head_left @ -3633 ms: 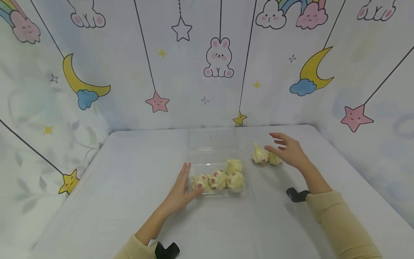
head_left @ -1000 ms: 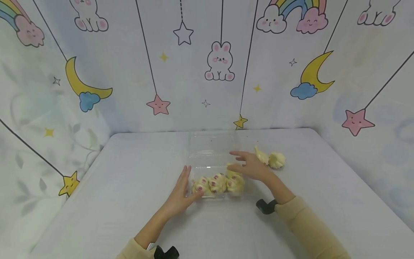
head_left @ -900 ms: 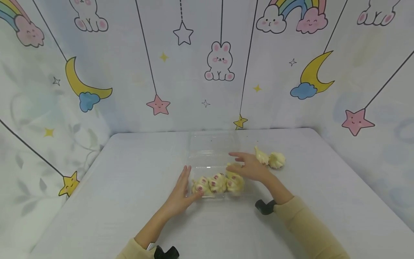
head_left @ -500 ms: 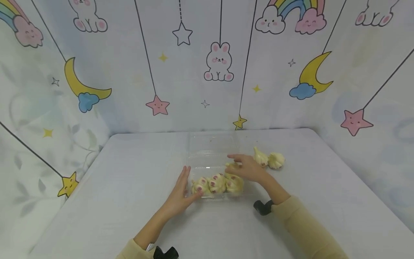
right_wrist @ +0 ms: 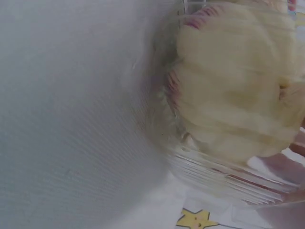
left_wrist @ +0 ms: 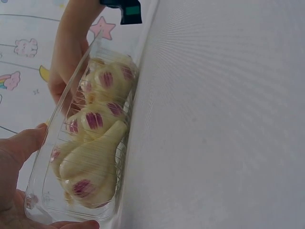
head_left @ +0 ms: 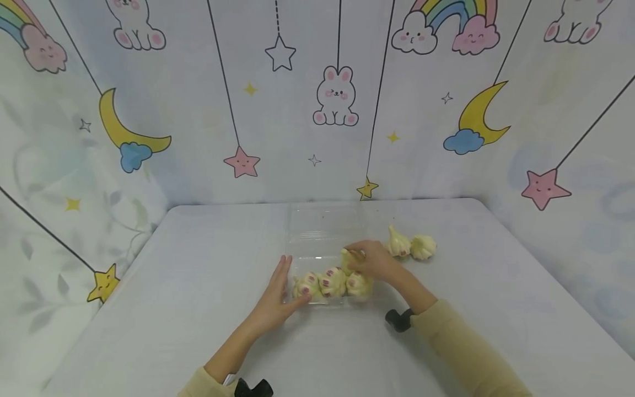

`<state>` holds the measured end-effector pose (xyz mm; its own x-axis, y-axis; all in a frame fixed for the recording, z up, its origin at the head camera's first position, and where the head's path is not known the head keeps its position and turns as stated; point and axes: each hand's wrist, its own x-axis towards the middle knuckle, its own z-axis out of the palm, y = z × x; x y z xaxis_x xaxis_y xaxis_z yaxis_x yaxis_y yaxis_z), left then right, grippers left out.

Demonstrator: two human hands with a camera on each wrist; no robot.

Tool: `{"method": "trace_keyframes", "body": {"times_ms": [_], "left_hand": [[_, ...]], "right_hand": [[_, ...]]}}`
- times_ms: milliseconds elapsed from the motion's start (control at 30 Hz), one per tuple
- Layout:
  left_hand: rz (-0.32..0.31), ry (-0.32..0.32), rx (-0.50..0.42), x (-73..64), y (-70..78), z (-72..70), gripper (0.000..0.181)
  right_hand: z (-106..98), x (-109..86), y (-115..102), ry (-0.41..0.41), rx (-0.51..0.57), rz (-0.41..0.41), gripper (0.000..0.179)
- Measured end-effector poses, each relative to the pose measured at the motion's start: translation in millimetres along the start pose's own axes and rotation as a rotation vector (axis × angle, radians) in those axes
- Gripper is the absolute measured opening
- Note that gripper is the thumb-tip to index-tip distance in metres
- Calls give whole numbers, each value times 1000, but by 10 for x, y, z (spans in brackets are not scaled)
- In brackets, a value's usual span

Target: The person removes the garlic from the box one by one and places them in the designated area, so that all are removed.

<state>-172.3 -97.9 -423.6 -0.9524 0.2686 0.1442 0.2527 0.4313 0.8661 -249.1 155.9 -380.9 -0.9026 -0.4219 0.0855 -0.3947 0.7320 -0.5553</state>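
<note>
In the head view a clear plastic box holds several garlic bulbs. Three of these, a left bulb, a middle bulb and a right bulb, line its front. My right hand reaches in at the back right, fingers curled over a garlic bulb that they partly hide. My left hand rests against the box's left end, fingers straight along the side, thumb by the front rim. The left wrist view shows that thumb touching the rim beside a long-stemmed bulb.
Two more garlic bulbs, one with an upright stem and one rounder bulb, lie on the white table right of the box. The box's transparent lid lies folded back behind it. A patterned backdrop stands behind the table.
My right hand has come from the loose bulbs to the box, and its fingers have now closed round the back-right bulb, which has shifted slightly left. The left hand has stayed in place.
</note>
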Motion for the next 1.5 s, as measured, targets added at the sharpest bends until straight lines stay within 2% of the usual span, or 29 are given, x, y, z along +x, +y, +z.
{"method": "trace_keyframes", "body": {"times_ms": [167,467,700,967,1167,1500], "left_hand": [[-7,0,0,8,0,-5,89],[-1,3,-2,5,8,-1,88],[6,3,-3,6,-5,2,88],[2,0,-2,-2,-9,-2,90],[10,2,-3,0,-7,-5,91],[2,2,-4,1,-23,-1,90]], "right_hand": [[23,35,-21,-19,-28,-26,46],[32,100,-35,-86,-67,14,52],[41,126,-34,-97,-68,30,54],[52,101,-23,-41,-35,25,56],[-22,39,-38,22,70,50,58],[-283,-37,-44,123,185,-31,62]]}}
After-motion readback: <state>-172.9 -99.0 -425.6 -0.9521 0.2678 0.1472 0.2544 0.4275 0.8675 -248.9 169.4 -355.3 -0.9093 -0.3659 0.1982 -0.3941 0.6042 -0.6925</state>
